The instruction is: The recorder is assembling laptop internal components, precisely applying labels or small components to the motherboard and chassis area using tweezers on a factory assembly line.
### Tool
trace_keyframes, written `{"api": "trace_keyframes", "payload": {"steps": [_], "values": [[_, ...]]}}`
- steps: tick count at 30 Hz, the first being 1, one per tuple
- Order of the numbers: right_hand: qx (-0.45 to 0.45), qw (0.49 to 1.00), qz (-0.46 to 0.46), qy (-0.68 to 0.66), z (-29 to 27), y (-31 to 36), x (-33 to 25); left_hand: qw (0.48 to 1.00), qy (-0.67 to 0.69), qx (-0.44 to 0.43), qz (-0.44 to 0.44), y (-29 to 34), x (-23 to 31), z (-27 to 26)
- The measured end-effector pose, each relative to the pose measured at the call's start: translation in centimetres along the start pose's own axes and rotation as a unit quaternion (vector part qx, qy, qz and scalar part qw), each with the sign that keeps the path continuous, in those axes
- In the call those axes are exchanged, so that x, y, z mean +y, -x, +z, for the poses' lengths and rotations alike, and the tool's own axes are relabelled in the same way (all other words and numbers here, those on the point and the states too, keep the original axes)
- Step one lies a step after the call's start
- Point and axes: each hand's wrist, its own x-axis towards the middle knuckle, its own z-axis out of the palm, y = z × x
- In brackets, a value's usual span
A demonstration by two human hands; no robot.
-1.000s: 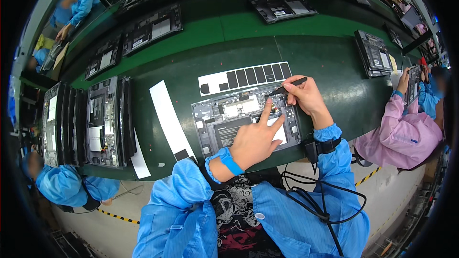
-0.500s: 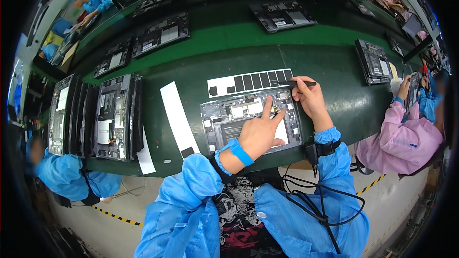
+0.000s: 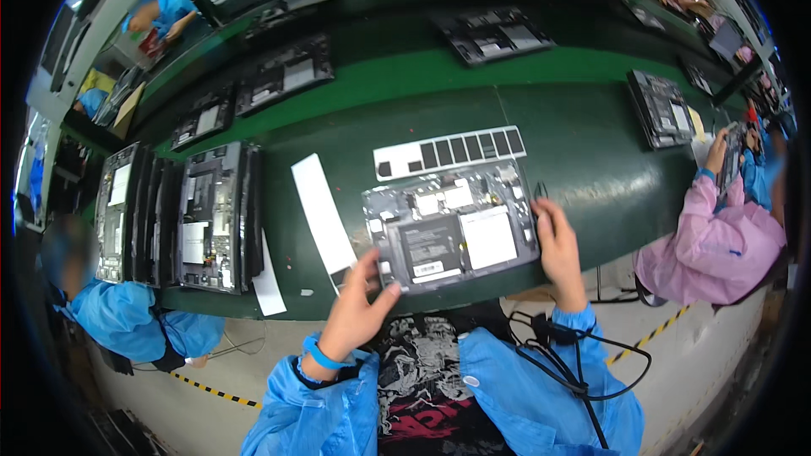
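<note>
An opened laptop base [image 3: 391, 257] lies on the green bench before me, its dark battery [image 3: 432, 241], white panel [image 3: 490, 237] and circuit boards exposed. My left hand [image 3: 356, 304] is at its near left corner, thumb and fingers spread and seemingly touching the edge. Beside the right edge is my right hand [image 3: 557, 245], fingers curled around black tweezers [image 3: 541, 191] whose ends stick out past the fingertips. Just beyond the base lies a white strip [image 3: 407, 154] carrying a row of black rectangular pads.
Left of the base lies a long white strip [image 3: 319, 207]. Stacked laptop bases [image 3: 207, 219] stand at the left, with another stack [image 3: 661, 110] at the right. More bases [image 3: 494, 34] lie across the bench. A co-worker in pink [image 3: 688, 236] sits at the right; another person's blue sleeve [image 3: 118, 312] is at left.
My left hand has left the middle of the laptop base for its near left corner. My right hand has come down from the pad strip to the right edge, still with the tweezers.
</note>
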Motion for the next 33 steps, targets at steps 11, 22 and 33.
{"api": "trace_keyframes", "payload": {"steps": [11, 22, 33], "values": [[0.028, 0.913, 0.027, -0.406, 3.6, -7.2, -4.5, 0.961, 0.198, -0.041, 0.187, -3.4, 1.4, -3.5], [0.068, 0.946, -0.029, -0.316, 17.7, -32.3, -1.3, 0.975, 0.13, 0.116, 0.139, -5.3, -3.0, -7.0], [0.144, 0.983, -0.087, -0.068, 18.8, -36.4, 1.8, 0.981, 0.132, 0.121, 0.071, -3.6, -6.9, -6.3]]}}
